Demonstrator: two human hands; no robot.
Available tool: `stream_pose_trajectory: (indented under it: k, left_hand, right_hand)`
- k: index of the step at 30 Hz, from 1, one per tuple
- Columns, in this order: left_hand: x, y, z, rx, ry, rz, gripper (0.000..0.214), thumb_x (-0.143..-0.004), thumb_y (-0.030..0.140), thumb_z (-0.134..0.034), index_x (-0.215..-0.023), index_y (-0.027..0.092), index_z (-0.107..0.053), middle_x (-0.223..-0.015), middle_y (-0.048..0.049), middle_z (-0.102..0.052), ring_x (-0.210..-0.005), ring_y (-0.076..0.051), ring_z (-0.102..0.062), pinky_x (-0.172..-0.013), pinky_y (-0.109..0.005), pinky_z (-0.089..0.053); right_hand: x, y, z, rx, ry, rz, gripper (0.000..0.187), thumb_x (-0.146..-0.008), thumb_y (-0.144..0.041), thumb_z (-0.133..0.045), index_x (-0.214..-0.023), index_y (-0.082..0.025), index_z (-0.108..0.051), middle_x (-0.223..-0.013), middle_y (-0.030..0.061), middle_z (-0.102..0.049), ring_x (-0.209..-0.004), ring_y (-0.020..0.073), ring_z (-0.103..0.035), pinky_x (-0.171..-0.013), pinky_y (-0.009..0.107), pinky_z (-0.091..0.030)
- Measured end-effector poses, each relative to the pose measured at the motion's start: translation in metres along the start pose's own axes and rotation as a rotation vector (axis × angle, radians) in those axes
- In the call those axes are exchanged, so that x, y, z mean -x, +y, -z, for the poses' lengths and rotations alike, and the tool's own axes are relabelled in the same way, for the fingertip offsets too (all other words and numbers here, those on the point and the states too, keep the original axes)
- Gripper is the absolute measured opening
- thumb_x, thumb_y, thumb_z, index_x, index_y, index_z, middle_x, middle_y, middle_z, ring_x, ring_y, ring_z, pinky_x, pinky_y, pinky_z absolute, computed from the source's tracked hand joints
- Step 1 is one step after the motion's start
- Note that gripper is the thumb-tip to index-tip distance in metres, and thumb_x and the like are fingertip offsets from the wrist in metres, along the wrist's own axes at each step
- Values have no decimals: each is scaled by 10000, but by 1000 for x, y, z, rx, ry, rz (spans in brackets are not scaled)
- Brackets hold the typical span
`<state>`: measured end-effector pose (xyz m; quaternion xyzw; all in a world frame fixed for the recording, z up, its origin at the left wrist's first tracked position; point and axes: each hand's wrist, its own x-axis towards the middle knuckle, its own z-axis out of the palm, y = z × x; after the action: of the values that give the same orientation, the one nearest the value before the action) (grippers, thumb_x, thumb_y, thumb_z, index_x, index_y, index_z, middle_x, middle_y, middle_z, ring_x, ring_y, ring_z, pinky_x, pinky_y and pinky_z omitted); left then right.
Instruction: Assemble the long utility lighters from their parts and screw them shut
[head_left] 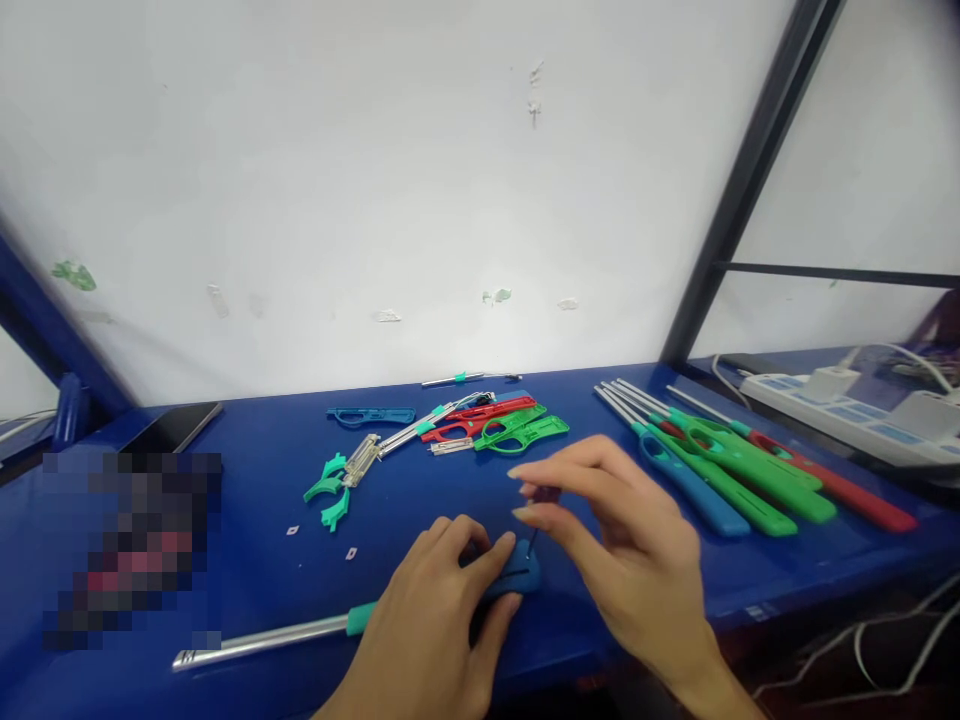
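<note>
My left hand presses down on the blue handle of a long lighter lying on the blue table, fingers curled over it. The lighter's metal tube points left, with a teal collar where it meets the handle. My right hand hovers just right of the handle, thumb and forefinger pinching a small dark screwdriver whose thin tip points down at the handle.
Loose red, green and blue handle shells and metal tubes lie mid-table. Teal trigger pieces sit to the left. Several assembled lighters lie at right. A white power strip is far right, a phone at back left.
</note>
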<state>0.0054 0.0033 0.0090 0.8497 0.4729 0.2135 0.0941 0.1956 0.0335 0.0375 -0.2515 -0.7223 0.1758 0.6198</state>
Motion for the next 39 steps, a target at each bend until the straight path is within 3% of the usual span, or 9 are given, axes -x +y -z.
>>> stream_pose_trajectory:
  k: [2,5,10,15,20,26,32,36,39]
  left_hand:
    - [0,0,0,-1,4,0,407,-1013,203,-573,-1405,222,-681,-1151,-109,-681,-1023,-296,-676,-948,-529,-618]
    - [-1,1,0,-5,1,-4,404,-1010,209,-576,-1399,218,-683,-1142,-111,-685,-1017,-300,-680,-934,-530,-620]
    - [0,3,2,9,-8,8,376,-1009,207,-571,-1363,244,-695,-1176,-104,-684,-1058,-309,-667,-949,-544,-603]
    - [0,4,3,-1,-48,15,433,-1014,208,-566,-1436,226,-660,-1193,-114,-680,-1068,-308,-666,-975,-551,-593]
    - [0,3,3,-12,-48,22,430,-1015,203,-555,-1430,220,-666,-1205,-120,-679,-1089,-318,-661,-991,-565,-585]
    - [1,2,0,2,-28,6,421,-1014,205,-555,-1420,213,-666,-1185,-117,-675,-1065,-315,-656,-965,-561,-592]
    - [0,1,-1,-6,-27,10,432,-1021,214,-546,-1439,214,-655,-1182,-118,-670,-1063,-317,-643,-965,-573,-585]
    - [0,1,-1,-4,-24,7,426,-1020,216,-546,-1430,216,-660,-1186,-117,-667,-1062,-317,-642,-973,-575,-578]
    - [0,1,-1,12,-4,12,411,-1010,209,-555,-1403,229,-674,-1172,-107,-670,-1049,-312,-638,-964,-567,-578]
  right_hand:
    - [1,1,0,87,54,2,314,-968,-140,-768,-1217,-328,-803,-1015,32,-700,-886,188,-693,-774,316,-607]
    - [1,1,1,27,-60,-37,346,-1070,-158,-601,-1327,-330,-756,-1191,63,-746,-1004,214,-728,-819,337,-626]
    - [1,-3,2,-52,-19,-39,257,-975,-162,-771,-1159,-336,-813,-921,-2,-716,-829,160,-697,-748,264,-604]
    - [-2,-7,4,-96,-122,-116,254,-1075,-208,-616,-1201,-328,-800,-1113,25,-793,-971,179,-758,-823,267,-629]
    - [-2,-5,4,-73,4,-48,234,-989,-147,-739,-1093,-341,-818,-933,-17,-740,-843,141,-711,-752,227,-608]
    - [-2,-5,11,-35,-137,-82,390,-1086,-143,-571,-1342,-377,-748,-1150,19,-776,-1020,174,-740,-860,277,-626]
    - [-1,-1,8,52,39,-52,330,-953,-174,-798,-1212,-378,-819,-880,-9,-638,-810,164,-651,-740,281,-587]
    - [-2,-6,14,86,-96,-76,382,-1081,-186,-595,-1375,-382,-738,-1043,19,-694,-921,164,-685,-788,276,-588]
    - [-2,-8,18,76,-134,-100,416,-1080,-158,-596,-1387,-411,-720,-1110,-4,-735,-940,145,-704,-798,242,-591]
